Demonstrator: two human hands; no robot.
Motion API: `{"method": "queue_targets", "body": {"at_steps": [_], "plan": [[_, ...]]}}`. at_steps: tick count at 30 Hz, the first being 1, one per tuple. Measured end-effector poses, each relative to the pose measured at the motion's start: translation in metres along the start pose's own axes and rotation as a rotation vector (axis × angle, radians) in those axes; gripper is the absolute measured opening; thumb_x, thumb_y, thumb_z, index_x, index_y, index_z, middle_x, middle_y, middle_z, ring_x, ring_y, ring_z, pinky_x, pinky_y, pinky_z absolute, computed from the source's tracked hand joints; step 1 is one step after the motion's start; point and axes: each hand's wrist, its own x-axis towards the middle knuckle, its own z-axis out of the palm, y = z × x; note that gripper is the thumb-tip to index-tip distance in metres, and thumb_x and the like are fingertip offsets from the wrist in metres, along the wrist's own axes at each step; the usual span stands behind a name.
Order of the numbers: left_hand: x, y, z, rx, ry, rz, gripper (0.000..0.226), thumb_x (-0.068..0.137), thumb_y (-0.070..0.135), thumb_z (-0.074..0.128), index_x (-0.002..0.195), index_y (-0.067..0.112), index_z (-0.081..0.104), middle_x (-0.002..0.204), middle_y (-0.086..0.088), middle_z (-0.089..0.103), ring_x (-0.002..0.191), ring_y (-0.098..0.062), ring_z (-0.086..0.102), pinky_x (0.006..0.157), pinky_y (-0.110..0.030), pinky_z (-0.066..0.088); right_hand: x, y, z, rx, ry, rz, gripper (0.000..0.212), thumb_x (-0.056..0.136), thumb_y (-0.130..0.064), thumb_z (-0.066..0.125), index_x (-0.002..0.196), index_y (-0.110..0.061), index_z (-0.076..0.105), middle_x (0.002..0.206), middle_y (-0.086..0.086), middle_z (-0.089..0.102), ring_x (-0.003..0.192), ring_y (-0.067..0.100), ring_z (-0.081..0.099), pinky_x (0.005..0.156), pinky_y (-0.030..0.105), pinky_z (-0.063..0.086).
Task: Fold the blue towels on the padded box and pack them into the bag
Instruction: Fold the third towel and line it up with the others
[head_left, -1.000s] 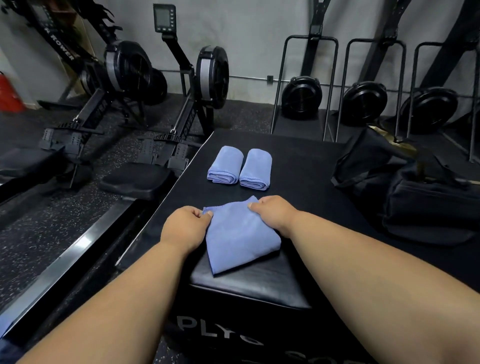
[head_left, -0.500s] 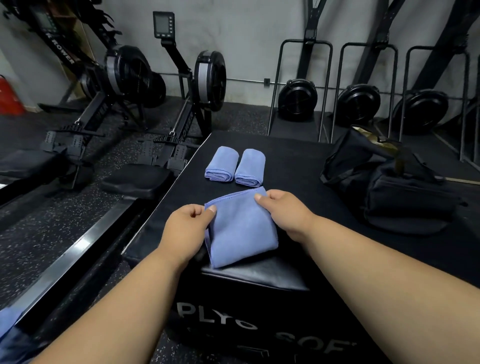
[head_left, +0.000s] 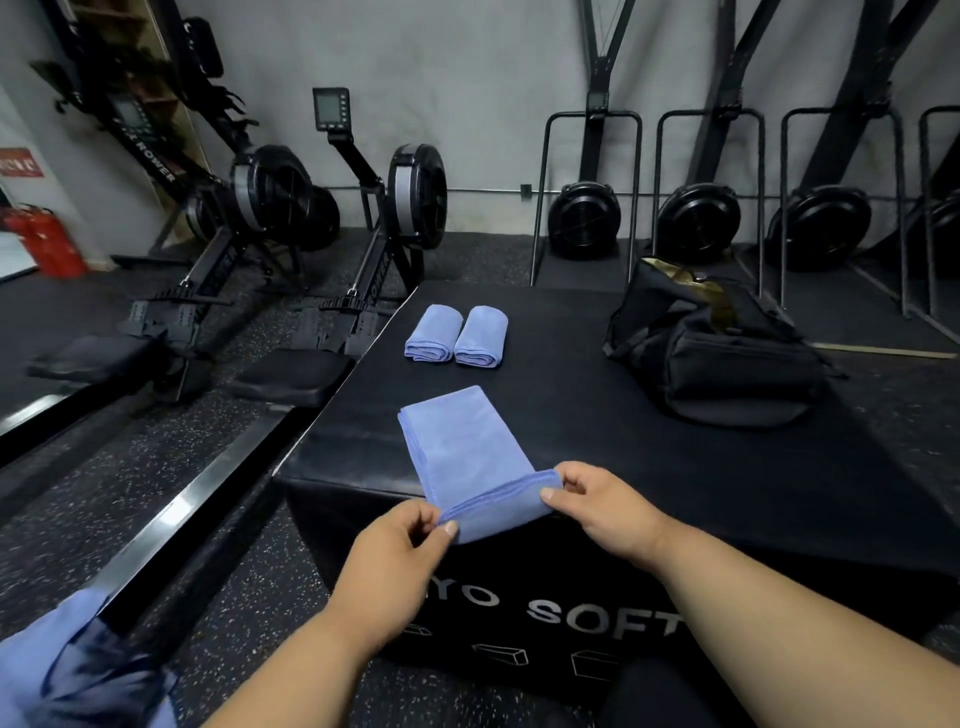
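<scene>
A blue towel (head_left: 467, 452), folded into a long strip, lies on the black padded box (head_left: 623, 457) near its front edge. My left hand (head_left: 400, 551) pinches the strip's near left corner. The near right corner is pinched by my right hand (head_left: 597, 509), and the near end is lifted and curled over. Two rolled blue towels (head_left: 434, 333) (head_left: 481, 337) lie side by side at the far left of the box. A black bag (head_left: 727, 358) sits open at the far right of the box top.
Rowing machines (head_left: 332, 249) stand on the floor left of the box, their rails running toward me. Fan bikes in metal frames (head_left: 696, 218) line the back wall. Blue cloth (head_left: 62, 670) shows at the bottom left corner. A red extinguisher (head_left: 47, 239) stands far left.
Both hands left the towel's far corners and came back to its near end, which they now pinch and lift. The towel lies as a longer, narrower strip. The view tilted back.
</scene>
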Motion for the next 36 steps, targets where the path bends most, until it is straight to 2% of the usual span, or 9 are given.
{"method": "queue_targets", "body": {"at_steps": [5,9,14,16,21,25,28,33,36], "plan": [[-0.005,-0.008,0.009,-0.085,0.022,-0.127,0.034,0.097,0.036,0.073,0.071,0.019,0.061,0.062,0.009,0.058,0.058,-0.004,0.046,0.062,-0.027,0.042,-0.007,0.008,0.005,-0.086,0.047,0.037,0.030,0.099,-0.032,0.068,0.078,-0.012,0.058,0.066,-0.012,0.049,0.061,0.005,0.044,0.064,0.027,0.038],[0.008,-0.011,0.010,-0.151,0.013,-0.190,0.043,0.098,0.034,0.072,0.065,0.021,0.048,0.060,0.013,0.046,0.059,-0.007,0.039,0.061,-0.029,0.035,0.008,0.010,0.007,-0.149,0.116,0.067,0.030,0.098,-0.036,0.067,0.076,-0.017,0.060,0.061,-0.016,0.049,0.058,0.003,0.043,0.064,0.026,0.039],[0.031,-0.017,0.013,-0.175,0.028,-0.185,0.040,0.099,0.034,0.070,0.068,0.018,0.051,0.065,0.008,0.047,0.063,-0.010,0.040,0.065,-0.031,0.037,0.029,0.012,0.009,-0.155,0.156,0.120,0.035,0.097,-0.039,0.067,0.079,-0.010,0.059,0.062,-0.015,0.047,0.058,0.005,0.043,0.064,0.027,0.040],[0.040,-0.022,0.014,-0.173,0.033,-0.197,0.039,0.099,0.034,0.070,0.068,0.017,0.053,0.065,0.007,0.048,0.063,-0.010,0.041,0.064,-0.031,0.037,0.034,0.014,0.010,-0.178,0.177,0.137,0.033,0.094,-0.040,0.068,0.076,-0.014,0.059,0.061,-0.015,0.048,0.058,0.005,0.044,0.064,0.026,0.042],[0.055,-0.034,0.019,-0.171,0.050,-0.235,0.045,0.097,0.037,0.071,0.074,0.002,0.053,0.065,0.006,0.049,0.062,-0.010,0.041,0.064,-0.032,0.037,0.043,0.019,0.015,-0.254,0.232,0.168,0.036,0.090,-0.045,0.067,0.076,-0.013,0.058,0.064,-0.013,0.052,0.062,0.008,0.049,0.066,0.031,0.046],[0.061,-0.041,0.022,-0.175,0.045,-0.246,0.039,0.096,0.035,0.072,0.068,0.016,0.052,0.062,0.009,0.049,0.058,-0.008,0.041,0.063,-0.030,0.038,0.048,0.018,0.015,-0.286,0.229,0.208,0.033,0.087,-0.046,0.066,0.080,-0.014,0.061,0.063,-0.013,0.056,0.063,0.009,0.052,0.067,0.032,0.049],[0.064,-0.043,0.023,-0.166,0.044,-0.257,0.036,0.094,0.035,0.073,0.069,0.017,0.054,0.061,0.009,0.053,0.057,-0.010,0.044,0.064,-0.032,0.042,0.047,0.020,0.015,-0.286,0.225,0.218,0.031,0.086,-0.046,0.069,0.079,-0.017,0.063,0.062,-0.015,0.058,0.063,0.009,0.054,0.068,0.033,0.051],[0.059,-0.039,0.028,-0.006,0.105,-0.198,0.036,0.093,0.038,0.070,0.073,0.016,0.050,0.061,0.012,0.055,0.056,-0.008,0.047,0.062,-0.033,0.046,0.048,0.021,0.018,-0.277,0.258,0.232,0.029,0.086,-0.047,0.070,0.078,-0.020,0.064,0.063,-0.014,0.060,0.065,0.009,0.056,0.072,0.036,0.055],[0.054,-0.032,0.024,0.212,0.225,-0.039,0.020,0.088,0.037,0.072,0.085,0.030,0.053,0.083,0.016,0.062,0.074,-0.005,0.058,0.069,-0.032,0.050,0.050,0.017,0.018,-0.291,0.243,0.240,0.029,0.088,-0.048,0.069,0.080,-0.020,0.063,0.064,-0.013,0.060,0.064,0.010,0.056,0.070,0.034,0.052]]}}
